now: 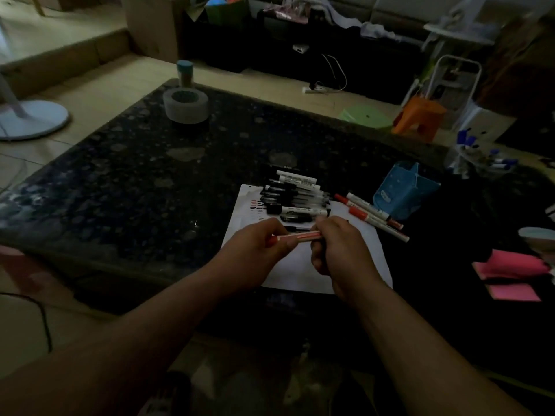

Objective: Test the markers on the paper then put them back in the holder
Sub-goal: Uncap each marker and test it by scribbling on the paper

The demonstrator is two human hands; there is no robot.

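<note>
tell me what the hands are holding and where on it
One red marker, held level above the paper: left hand near its left end, right hand on its right end.

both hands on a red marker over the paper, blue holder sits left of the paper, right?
Not quite: the blue holder sits right of the paper, not left, as the head view shows. The rest holds: left hand and right hand both grip the red marker over the paper.

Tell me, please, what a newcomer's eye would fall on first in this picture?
Probably the two hands, left and right, holding one red marker between them over the white paper. Next, the row of pens at the paper's far edge, and the blue holder to their right.
</note>
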